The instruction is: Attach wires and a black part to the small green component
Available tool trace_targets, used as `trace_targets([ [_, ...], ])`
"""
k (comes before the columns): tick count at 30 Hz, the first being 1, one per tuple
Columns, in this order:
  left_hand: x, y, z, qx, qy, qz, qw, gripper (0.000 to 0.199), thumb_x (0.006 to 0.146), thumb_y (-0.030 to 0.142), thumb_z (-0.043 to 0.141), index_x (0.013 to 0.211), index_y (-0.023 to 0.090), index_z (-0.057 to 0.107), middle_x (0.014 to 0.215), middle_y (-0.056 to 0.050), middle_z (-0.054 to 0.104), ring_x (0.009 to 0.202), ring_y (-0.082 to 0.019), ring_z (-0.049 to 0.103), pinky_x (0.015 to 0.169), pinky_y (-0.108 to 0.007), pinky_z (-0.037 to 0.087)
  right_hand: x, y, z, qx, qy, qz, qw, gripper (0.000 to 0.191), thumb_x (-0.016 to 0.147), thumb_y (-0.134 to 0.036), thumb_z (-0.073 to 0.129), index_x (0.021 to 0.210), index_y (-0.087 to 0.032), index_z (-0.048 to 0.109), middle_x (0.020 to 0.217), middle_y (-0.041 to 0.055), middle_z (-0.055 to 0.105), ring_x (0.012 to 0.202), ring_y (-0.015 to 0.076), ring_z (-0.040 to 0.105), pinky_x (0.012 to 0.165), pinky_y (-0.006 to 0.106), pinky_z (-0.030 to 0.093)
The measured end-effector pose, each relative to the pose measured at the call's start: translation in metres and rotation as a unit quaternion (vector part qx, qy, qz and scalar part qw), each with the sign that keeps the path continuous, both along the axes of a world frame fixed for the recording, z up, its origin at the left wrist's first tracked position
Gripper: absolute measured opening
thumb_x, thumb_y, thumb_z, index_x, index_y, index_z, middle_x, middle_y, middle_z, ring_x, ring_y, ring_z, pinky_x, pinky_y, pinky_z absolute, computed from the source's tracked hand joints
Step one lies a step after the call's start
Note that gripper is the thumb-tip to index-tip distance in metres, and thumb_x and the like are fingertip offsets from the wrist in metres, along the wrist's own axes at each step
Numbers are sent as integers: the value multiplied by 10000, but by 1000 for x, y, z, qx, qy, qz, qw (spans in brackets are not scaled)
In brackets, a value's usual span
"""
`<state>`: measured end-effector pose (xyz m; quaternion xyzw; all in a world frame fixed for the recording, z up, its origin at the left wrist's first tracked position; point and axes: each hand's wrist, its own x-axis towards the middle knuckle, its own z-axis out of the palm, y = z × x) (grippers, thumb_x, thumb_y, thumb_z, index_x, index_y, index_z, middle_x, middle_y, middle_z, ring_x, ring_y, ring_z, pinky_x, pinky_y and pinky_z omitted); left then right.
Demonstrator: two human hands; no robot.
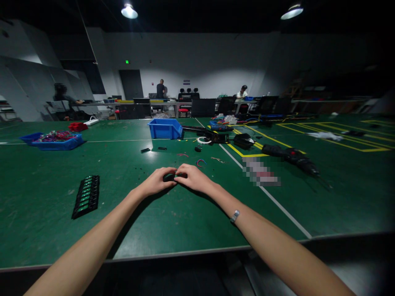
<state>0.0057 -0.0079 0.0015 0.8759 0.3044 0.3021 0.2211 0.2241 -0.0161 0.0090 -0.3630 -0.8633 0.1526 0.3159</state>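
Note:
My left hand (156,180) and my right hand (194,178) meet over the middle of the green table, fingertips almost touching. Thumb and fingers of both are closed in a pinch around a small green piece (175,177). Most of it is hidden by the fingers, so its kind cannot be made out. Left of my forearm lies a black tray (94,193) holding a row of several small green boards (84,196). Just beyond my hands are two short black strips (145,150) and scattered thin red and blue wires (200,163).
Beyond my hands stands a blue bin (165,129). A blue tray of coloured wires (58,142) and a red container (77,126) are at the left. A black power tool (291,158), a ring of white tape or cable (203,140) and a blue tool (220,126) lie right. People sit and stand far back.

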Motion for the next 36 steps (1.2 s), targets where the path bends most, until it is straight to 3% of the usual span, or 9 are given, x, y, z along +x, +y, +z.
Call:
trace_targets([
  [15,0,-1,2,-1,-4,1,1000,431,810,311,693,1227,216,640,1260,-79,666,1139,-251,623,1001,-361,463,0,-3,4,13,-20,4,1000,177,867,-301,676,994,-206,754,1018,78,659,908,196,622,832,311,467],
  [23,0,-2,2,-8,-4,1,1000,473,809,319,698,1268,234,626,1262,-77,665,1149,-257,614,1006,-368,458,-3,-5,6,15,18,0,1000,152,892,-289,646,945,-202,759,987,80,680,911,196,625,842,315,461],
  [32,0,1,-2,-6,-18,17,1000,573,781,320,721,1327,222,577,1286,-95,646,1155,-256,615,1018,-383,463,-3,-1,4,-18,89,-36,995,210,872,-281,651,1043,-209,748,923,62,739,754,177,638,698,283,465],
  [36,-1,-2,3,-14,-27,37,999,456,794,232,657,1248,205,622,1228,-88,669,1122,-247,628,1014,-381,465,-1,2,4,-16,108,-43,993,214,860,-264,653,1038,-184,740,897,63,737,748,176,635,687,282,465],
])
